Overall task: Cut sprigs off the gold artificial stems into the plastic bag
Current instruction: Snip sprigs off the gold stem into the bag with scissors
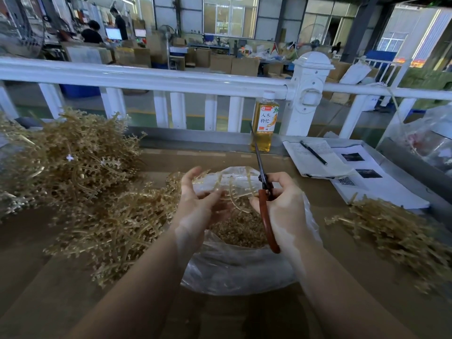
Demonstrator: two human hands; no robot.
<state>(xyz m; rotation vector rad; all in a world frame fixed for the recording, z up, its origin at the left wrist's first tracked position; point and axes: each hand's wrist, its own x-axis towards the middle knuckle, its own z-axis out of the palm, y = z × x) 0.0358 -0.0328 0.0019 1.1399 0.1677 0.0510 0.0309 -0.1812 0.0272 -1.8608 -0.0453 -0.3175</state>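
Note:
A clear plastic bag (234, 270) lies open on the brown table, with small gold sprigs (239, 228) piled inside. Above its mouth my left hand (198, 199) pinches a gold stem (232, 194) with curved branches. My right hand (283, 206) grips red-handled scissors (265, 206), their blades pointing up and away, closed or nearly so. A big heap of gold stems (80, 182) covers the table to the left. A smaller heap of gold stems (396, 231) lies on the right.
A bottle of amber drink (264, 123) stands by the white railing (171, 79) at the table's far edge. An open notebook with a pen (315, 155) and printed sheets (374, 182) lie at the back right. Another clear bag (425, 138) sits at the far right.

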